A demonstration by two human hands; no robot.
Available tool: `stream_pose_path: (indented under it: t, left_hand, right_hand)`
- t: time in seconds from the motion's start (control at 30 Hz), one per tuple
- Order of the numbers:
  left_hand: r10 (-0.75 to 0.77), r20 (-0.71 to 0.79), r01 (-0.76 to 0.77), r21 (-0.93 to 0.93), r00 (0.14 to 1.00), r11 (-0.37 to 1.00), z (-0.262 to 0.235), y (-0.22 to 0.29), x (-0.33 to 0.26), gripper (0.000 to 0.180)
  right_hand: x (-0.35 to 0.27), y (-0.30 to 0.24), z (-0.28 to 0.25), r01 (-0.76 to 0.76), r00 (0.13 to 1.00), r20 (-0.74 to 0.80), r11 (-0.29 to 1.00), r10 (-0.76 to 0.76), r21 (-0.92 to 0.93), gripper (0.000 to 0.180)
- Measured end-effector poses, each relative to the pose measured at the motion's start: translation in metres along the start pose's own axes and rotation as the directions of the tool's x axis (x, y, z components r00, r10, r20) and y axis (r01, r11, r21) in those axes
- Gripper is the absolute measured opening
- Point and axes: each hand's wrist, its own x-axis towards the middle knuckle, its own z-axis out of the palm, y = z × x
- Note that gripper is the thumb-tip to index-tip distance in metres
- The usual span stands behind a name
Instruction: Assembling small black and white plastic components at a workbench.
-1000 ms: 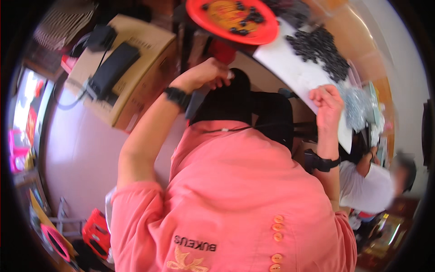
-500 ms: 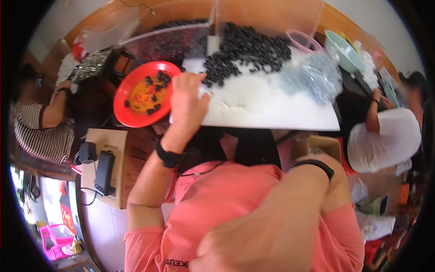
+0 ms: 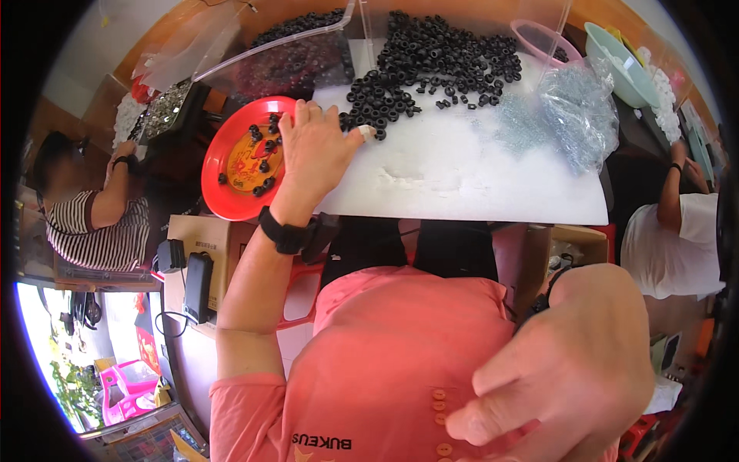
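My left hand (image 3: pixel 314 152) lies over the right rim of a red plate (image 3: pixel 218 173), its fingers stretched and its thumb spread toward a pile of small black ring-shaped parts (image 3: pixel 443 58). A pale wrap shows on that thumb. Several loose black parts (image 3: pixel 264 165) rest on the plate's orange printed centre. Close to the camera, my right hand (image 3: pixel 570 362) is raised in front of my pink shirt, away from the table. Its fingers are loosely bent with gaps between them, and nothing shows in them.
The white tabletop (image 3: pixel 462 181) carries a clear bag of small clear pieces (image 3: pixel 577 115). Behind stand a transparent bin (image 3: pixel 289 58), a pink basket (image 3: pixel 543 38) and a pale green basin (image 3: pixel 622 65). Cardboard boxes (image 3: pixel 204 231) flank my legs. Co-workers (image 3: pixel 100 223) sit on both sides.
My right hand has swung rightward and turned so its fingers show. My left hand has spread over the plate's rim, its thumb nearer the black parts. The whole view has shifted slightly.
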Motion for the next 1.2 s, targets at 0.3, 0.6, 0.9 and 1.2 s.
stream_pose_path:
  t: [0.3,0.6,0.9,1.2]
  left_hand:
    - [0.102,-0.132,-0.14,-0.318,0.986,0.938,0.01,0.003,0.003,0.046]
    - [0.033,-0.075,-0.07,-0.57,0.997,0.819,0.005,0.013,0.003,0.041]
    - [0.253,-0.074,-0.257,-0.47,0.965,0.844,0.0,0.024,-0.007,0.056]
    - [0.373,-0.078,-0.366,-0.447,0.925,0.816,-0.005,0.028,-0.019,0.056]
  right_hand:
    - [0.006,0.053,0.036,0.417,0.82,-0.374,0.9,-0.432,-0.126,0.017]
    - [-0.03,0.007,-0.043,-0.027,0.997,-0.066,0.993,0.035,0.119,0.023]
    - [-0.101,0.152,-0.058,-0.672,0.482,-0.825,-0.481,0.294,-0.563,0.015]
    - [-0.1,0.153,-0.049,-0.731,0.604,-0.762,-0.218,0.233,-0.646,0.032]
